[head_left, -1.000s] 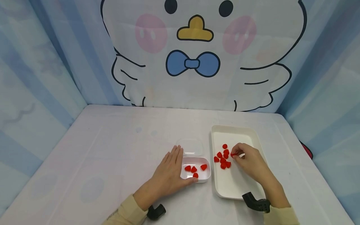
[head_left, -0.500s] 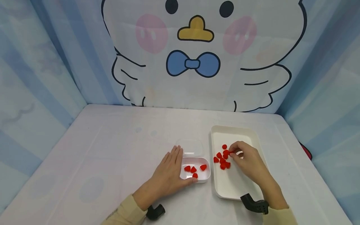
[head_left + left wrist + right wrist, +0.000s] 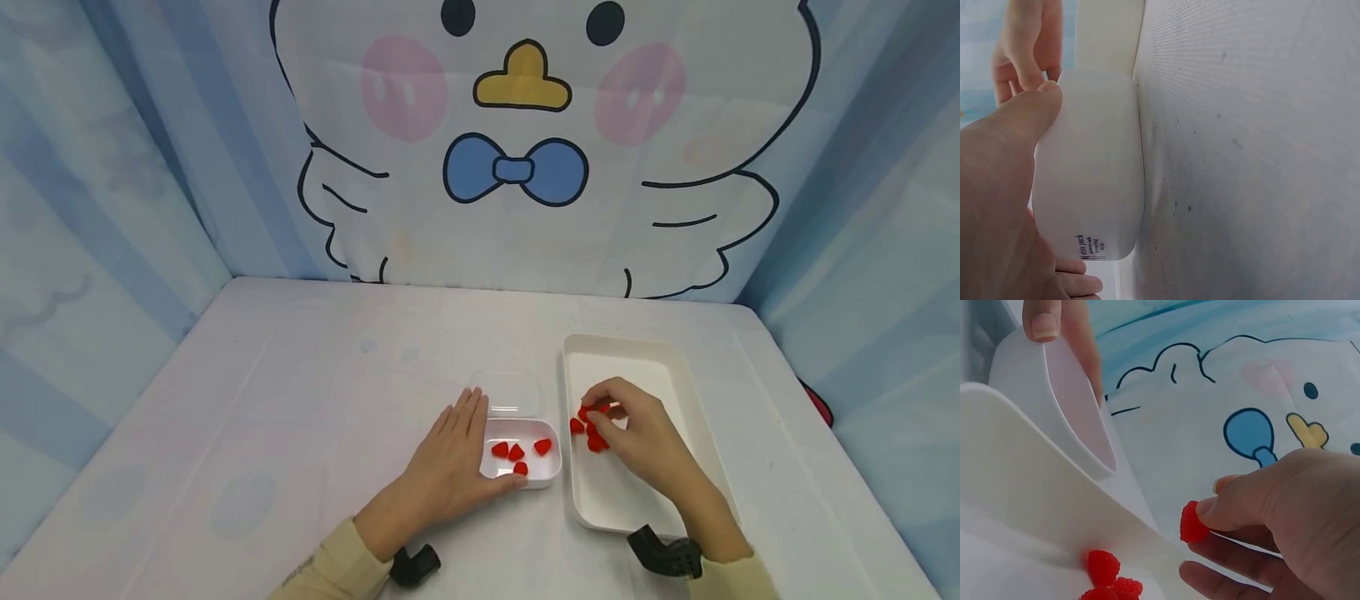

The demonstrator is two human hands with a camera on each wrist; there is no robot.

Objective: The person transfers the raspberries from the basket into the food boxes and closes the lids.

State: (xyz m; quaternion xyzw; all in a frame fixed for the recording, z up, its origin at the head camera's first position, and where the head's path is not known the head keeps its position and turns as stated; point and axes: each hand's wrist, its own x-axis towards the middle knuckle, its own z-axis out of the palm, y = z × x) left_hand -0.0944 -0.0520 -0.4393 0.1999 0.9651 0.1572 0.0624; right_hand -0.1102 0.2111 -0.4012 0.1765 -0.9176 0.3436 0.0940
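My left hand (image 3: 448,479) lies along the left side of a small white box (image 3: 553,475), fingers straight and thumb on its near rim. Several red raspberries (image 3: 542,447) sit inside that box. In the left wrist view, the white wall of the box shows small dark print. My right hand (image 3: 637,429) is over the left part of a white tray (image 3: 622,504) and pinches one raspberry (image 3: 1192,523) between thumb and index finger. Below it, more raspberries (image 3: 1104,569) are clustered in the tray, partly hidden by the hand in the head view.
Behind the box lies its clear lid (image 3: 508,392). The tray stands close to the right of the box, with a raised rim between them. A white cloth (image 3: 300,375) covers the table, and a printed curtain (image 3: 517,242) hangs along its back edge.
My right hand has moved left across the tray with a raspberry, now covering part of the cluster. The left hand and box have stayed in place.
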